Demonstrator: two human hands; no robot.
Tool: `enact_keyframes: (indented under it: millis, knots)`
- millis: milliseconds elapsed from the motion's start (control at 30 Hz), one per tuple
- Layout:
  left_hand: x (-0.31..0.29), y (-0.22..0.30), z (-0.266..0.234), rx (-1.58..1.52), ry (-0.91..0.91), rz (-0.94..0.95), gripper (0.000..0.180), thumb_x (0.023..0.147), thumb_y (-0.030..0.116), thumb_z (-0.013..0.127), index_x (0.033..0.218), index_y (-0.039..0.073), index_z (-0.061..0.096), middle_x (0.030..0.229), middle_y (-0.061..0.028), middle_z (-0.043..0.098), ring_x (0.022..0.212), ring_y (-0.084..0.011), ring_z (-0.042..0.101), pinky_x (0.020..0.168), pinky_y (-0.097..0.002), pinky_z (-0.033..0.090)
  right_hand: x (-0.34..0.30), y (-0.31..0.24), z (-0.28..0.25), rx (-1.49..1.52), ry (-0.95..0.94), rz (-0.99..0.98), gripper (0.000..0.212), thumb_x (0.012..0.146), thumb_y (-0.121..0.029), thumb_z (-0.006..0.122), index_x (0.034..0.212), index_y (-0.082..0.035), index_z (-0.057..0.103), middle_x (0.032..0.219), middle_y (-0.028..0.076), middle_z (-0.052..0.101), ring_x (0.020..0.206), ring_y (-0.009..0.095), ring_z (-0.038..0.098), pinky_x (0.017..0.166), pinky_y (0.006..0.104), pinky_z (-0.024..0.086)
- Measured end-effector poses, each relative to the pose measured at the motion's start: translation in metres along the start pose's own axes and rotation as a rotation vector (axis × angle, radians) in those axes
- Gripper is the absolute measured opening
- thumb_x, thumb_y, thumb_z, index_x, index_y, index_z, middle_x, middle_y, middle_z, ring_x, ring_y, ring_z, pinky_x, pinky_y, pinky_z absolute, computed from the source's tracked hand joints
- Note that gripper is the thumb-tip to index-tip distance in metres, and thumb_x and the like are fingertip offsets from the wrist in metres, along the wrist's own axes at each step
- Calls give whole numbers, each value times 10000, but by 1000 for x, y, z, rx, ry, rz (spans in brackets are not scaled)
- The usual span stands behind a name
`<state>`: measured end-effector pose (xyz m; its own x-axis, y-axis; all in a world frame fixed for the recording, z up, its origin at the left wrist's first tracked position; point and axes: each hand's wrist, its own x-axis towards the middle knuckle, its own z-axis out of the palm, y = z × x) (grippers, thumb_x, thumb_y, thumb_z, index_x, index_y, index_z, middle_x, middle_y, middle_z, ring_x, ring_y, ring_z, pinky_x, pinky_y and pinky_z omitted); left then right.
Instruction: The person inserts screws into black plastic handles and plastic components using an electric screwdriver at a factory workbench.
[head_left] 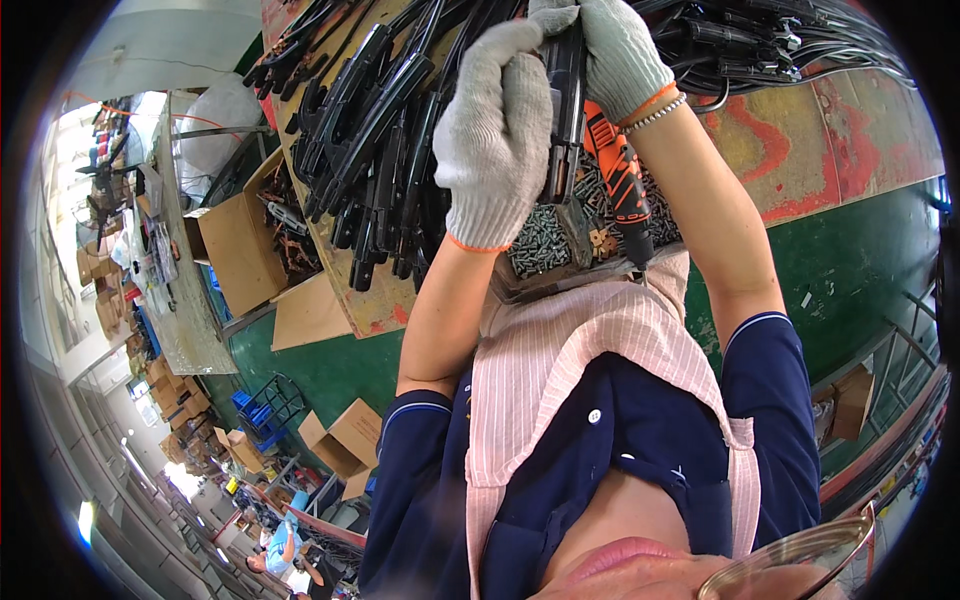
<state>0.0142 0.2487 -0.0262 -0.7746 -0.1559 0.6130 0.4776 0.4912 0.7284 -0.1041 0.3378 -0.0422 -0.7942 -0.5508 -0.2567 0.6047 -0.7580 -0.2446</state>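
Both my hands wear white knitted gloves with orange cuffs and are at the top of the view. A long black plastic part (566, 120) stands between them, pointing away from me. My left hand (495, 135) is closed along its left side, with fingertips toward its far end. My right hand (620, 60) grips the far end from the right; its fingertips are partly cut off by the picture's edge. Just below it lies an orange and black power screwdriver (622, 185), over a tray (520, 290) of small silver screws (537, 243) and a few brass-coloured pieces (602, 242).
Many similar black parts (365, 130) are piled on the worn table (770, 150) at left. More black parts with cables (740, 35) lie at right. Cardboard boxes (240, 240) stand left of the table above a green floor (320, 375). A person in blue (283, 545) is far behind.
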Motion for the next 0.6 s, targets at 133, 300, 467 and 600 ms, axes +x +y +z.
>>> enact_keyframes:
  millis: [133, 300, 467, 600]
  knots:
    - [-13, -12, -2, 112, 22, -49, 211, 963, 111, 580, 1166, 59, 612, 1043, -117, 693, 850, -169, 683, 739, -283, 532, -1, 2, 9, -63, 75, -25, 121, 958, -189, 618, 899, -107, 551, 719, -32, 508, 544, 63, 482, 449, 205, 434]
    - [-33, -4, 5, -65, -210, -676, 451, 919, 151, 633, 1315, 36, 450, 929, -127, 658, 688, -192, 652, 607, -320, 538, -28, 9, 25, -296, -30, -271, 372, 919, -237, 669, 1198, -85, 475, 842, 28, 563, 655, 116, 552, 538, 260, 491]
    - [-46, 8, -14, -485, -194, -1184, 373, 894, 103, 644, 1228, 7, 509, 887, -128, 660, 578, -176, 633, 445, -314, 512, -67, 26, 48, -1770, 167, -498, 826, 845, -427, 700, 1462, -31, 321, 1420, 246, 419, 1330, 343, 426, 1071, 389, 386]
    - [-56, -4, -39, -958, -1, -1327, 205, 919, 80, 622, 1107, 11, 574, 831, -99, 649, 554, -102, 558, 447, -227, 458, -102, -2, 3, -2247, -76, -715, 593, 825, -324, 731, 1297, -40, 509, 1252, 195, 553, 1109, 356, 589, 910, 405, 495]
